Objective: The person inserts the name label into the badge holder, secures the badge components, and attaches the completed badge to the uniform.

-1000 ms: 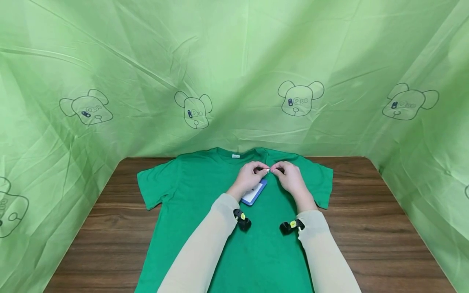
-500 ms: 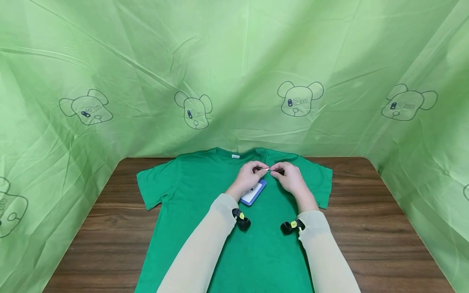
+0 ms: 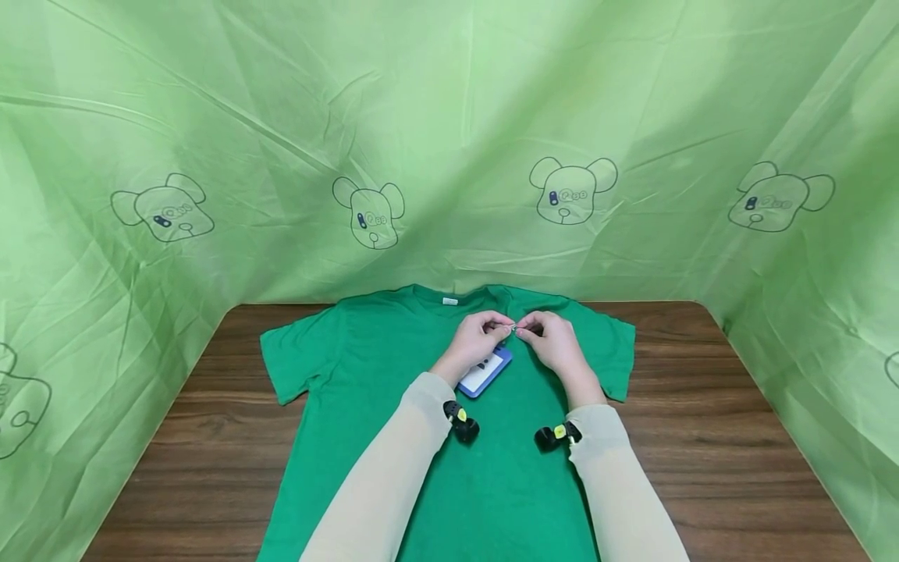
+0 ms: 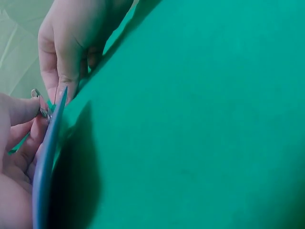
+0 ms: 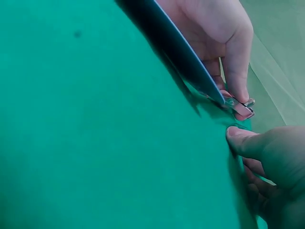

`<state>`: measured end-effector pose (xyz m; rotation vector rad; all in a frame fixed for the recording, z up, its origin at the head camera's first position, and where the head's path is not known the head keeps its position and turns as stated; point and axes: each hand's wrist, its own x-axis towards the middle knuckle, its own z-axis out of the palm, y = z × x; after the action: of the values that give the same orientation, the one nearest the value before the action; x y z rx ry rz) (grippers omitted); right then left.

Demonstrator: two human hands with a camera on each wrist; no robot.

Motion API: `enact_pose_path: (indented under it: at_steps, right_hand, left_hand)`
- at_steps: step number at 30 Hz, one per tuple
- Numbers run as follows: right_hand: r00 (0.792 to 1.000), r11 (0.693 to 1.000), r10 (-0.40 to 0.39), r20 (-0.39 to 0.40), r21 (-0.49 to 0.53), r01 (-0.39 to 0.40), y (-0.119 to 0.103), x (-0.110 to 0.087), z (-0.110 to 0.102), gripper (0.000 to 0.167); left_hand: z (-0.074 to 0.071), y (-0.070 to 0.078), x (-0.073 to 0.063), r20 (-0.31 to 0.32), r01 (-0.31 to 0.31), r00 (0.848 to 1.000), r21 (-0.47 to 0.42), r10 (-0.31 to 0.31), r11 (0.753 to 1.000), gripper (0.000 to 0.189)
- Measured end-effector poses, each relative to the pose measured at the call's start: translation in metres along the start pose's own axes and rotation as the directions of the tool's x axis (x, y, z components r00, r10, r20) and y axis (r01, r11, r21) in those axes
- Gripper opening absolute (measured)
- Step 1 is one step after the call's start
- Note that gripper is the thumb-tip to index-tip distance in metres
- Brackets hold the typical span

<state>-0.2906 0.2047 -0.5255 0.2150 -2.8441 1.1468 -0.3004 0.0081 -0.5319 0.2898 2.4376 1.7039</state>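
Note:
A green T-shirt (image 3: 393, 367) lies spread out, its collar at the far side. Over its upper chest, my left hand (image 3: 477, 343) pinches a small metal clip (image 5: 245, 109) between thumb and index finger. From that clip hangs a badge holder (image 3: 485, 373) with a blue frame and white face, partly hidden by the left hand; it appears edge-on in the left wrist view. My right hand (image 3: 558, 343) pinches a fold of the shirt right beside the clip. Both hands' fingertips nearly meet. Whether the clip's jaws have fabric between them cannot be made out.
Beneath the shirt is a dark wooden table (image 3: 702, 437). A light green cloth (image 3: 449, 94) with printed bear heads hangs behind it and along both sides. A small white label (image 3: 450, 301) shows inside the collar.
The hands stay over the same spot on the shirt, their fingertips shifting slightly around the clip. The badge holder sits a touch lower, and more of its dark mark shows.

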Motion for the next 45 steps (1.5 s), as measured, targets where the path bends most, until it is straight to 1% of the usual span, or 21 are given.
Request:
enact_pose_path:
  at_steps: [5, 9, 13, 15, 18, 21, 25, 27, 29, 32, 36, 37, 38, 40, 42, 43, 44, 45]
  right_hand:
    - [1.000, 1.000, -0.009, -0.007, 0.002, 0.009, 0.001, 0.001, 0.002, 0.009]
    - [1.000, 1.000, -0.020, -0.014, 0.002, 0.020, 0.004, 0.000, -0.001, 0.014]
    - [0.999, 0.999, -0.046, -0.023, -0.005, 0.046, 0.007, -0.001, -0.008, 0.014]
    - [0.998, 0.998, -0.055, -0.016, -0.006, 0.055, 0.009, -0.002, -0.010, 0.013]
    - [0.998, 0.998, -0.057, 0.014, -0.002, 0.057, 0.011, -0.002, -0.010, 0.013]
    - [0.997, 0.998, -0.067, 0.033, 0.016, 0.066, 0.010, -0.002, -0.009, 0.014]
    - [0.996, 0.996, -0.088, 0.033, 0.008, 0.088, 0.008, -0.003, -0.008, 0.012]
    - [0.995, 0.996, -0.091, 0.030, 0.000, 0.092, 0.007, -0.003, -0.008, 0.011]
    - [0.995, 0.996, -0.091, 0.027, 0.003, 0.091, 0.006, -0.004, -0.008, 0.011]
    - [0.996, 0.996, -0.088, 0.021, 0.022, 0.088, 0.005, -0.004, -0.009, 0.013]
    - [0.996, 0.996, -0.083, 0.016, 0.030, 0.082, 0.005, -0.003, -0.008, 0.014]
    - [0.997, 0.996, -0.080, 0.017, 0.029, 0.079, 0.005, -0.003, -0.008, 0.014]
    - [0.997, 0.997, -0.078, 0.018, 0.030, 0.077, 0.006, -0.003, -0.008, 0.015]
    - [0.997, 0.996, -0.081, 0.020, 0.023, 0.081, 0.007, -0.003, -0.007, 0.016]
    - [0.996, 0.996, -0.082, 0.023, 0.024, 0.081, 0.007, -0.002, -0.007, 0.016]
    - [0.996, 0.996, -0.083, 0.026, 0.022, 0.083, 0.008, -0.002, -0.007, 0.016]
    - [0.996, 0.996, -0.082, 0.030, 0.024, 0.081, 0.008, -0.002, -0.006, 0.017]
    - [0.996, 0.997, -0.081, 0.032, 0.021, 0.080, 0.008, -0.002, -0.006, 0.017]
  left_hand:
    - [0.001, 0.002, 0.001, -0.029, 0.012, 1.000, 0.020, -0.011, 1.000, 0.012]
    - [0.003, 0.004, 0.000, -0.081, 0.013, 0.997, 0.040, -0.010, 0.999, 0.010]
    - [0.007, 0.006, 0.001, -0.139, 0.001, 0.990, 0.094, 0.012, 0.996, 0.009]
    - [0.009, 0.006, 0.002, -0.156, 0.006, 0.988, 0.132, 0.015, 0.991, 0.010]
    - [0.010, 0.008, 0.002, -0.166, 0.027, 0.986, 0.181, 0.004, 0.983, 0.012]
    - [0.010, 0.010, 0.001, -0.166, 0.017, 0.986, 0.255, 0.026, 0.967, 0.012]
    - [0.008, 0.012, -0.001, -0.135, -0.036, 0.987, 0.352, 0.089, 0.935, 0.014]
    - [0.008, 0.013, -0.003, -0.120, -0.050, 0.988, 0.368, 0.101, 0.929, 0.015]
    - [0.007, 0.015, -0.005, -0.108, -0.046, 0.990, 0.380, 0.094, 0.924, 0.017]
    - [0.007, 0.019, -0.007, -0.091, -0.026, 0.994, 0.395, 0.067, 0.918, 0.020]
    - [0.007, 0.024, -0.007, -0.063, -0.007, 0.997, 0.395, 0.035, 0.918, 0.021]
    - [0.009, 0.020, -0.004, -0.066, -0.006, 0.997, 0.403, 0.035, 0.915, 0.021]
    - [0.010, 0.019, -0.002, -0.064, -0.002, 0.998, 0.404, 0.030, 0.915, 0.021]
    - [0.013, 0.011, 0.004, -0.073, 0.012, 0.997, 0.411, 0.020, 0.912, 0.022]
    - [0.017, 0.003, 0.010, -0.086, 0.029, 0.996, 0.429, 0.009, 0.903, 0.022]
    - [0.018, 0.003, 0.010, -0.088, 0.035, 0.996, 0.431, 0.003, 0.902, 0.022]
    - [0.016, 0.007, 0.008, -0.084, 0.046, 0.996, 0.422, -0.011, 0.906, 0.023]
    - [0.016, 0.008, 0.008, -0.087, 0.051, 0.996, 0.417, -0.016, 0.907, 0.023]
